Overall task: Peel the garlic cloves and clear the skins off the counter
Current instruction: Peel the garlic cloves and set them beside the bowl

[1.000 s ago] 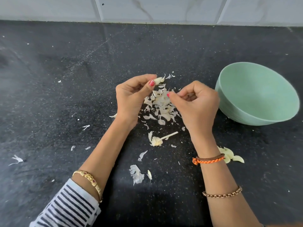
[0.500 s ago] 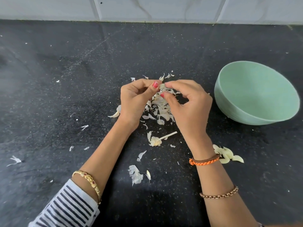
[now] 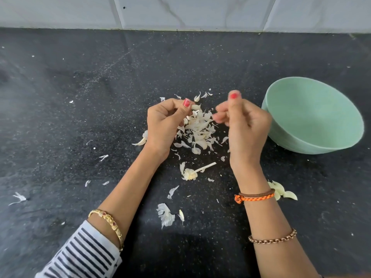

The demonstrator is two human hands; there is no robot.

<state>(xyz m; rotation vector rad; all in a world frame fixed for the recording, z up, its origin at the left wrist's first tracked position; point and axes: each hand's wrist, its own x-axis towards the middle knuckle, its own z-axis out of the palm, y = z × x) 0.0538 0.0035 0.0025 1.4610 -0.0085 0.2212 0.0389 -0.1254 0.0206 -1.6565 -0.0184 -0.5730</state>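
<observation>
A: Separation is what has been seen in the last half second: the right hand has been drawn away from the left hand, where before the two were pressed together over the clove.

B: And the garlic clove itself?

A: It is pinched at the fingers of the left hand, between thumb and forefinger, above the far edge of the pile of skins on the counter.

B: How is the right hand held?

A: It is blurred by motion. Its fingers are curled with the thumb raised; whether a strip of skin is pinched there cannot be told.

B: What is meant for the task?

A: A piece of skin has probably just been pulled off, so peeling of this clove is judged to be under way, not finished. The green bowl stands to the right, its visible inside bare. A few peeled-looking cloves lie near the right wrist, and a stalk lies nearer the person, between the arms.

B: And the clearing?

A: Not yet begun; scraps are scattered widely over the counter.
</observation>
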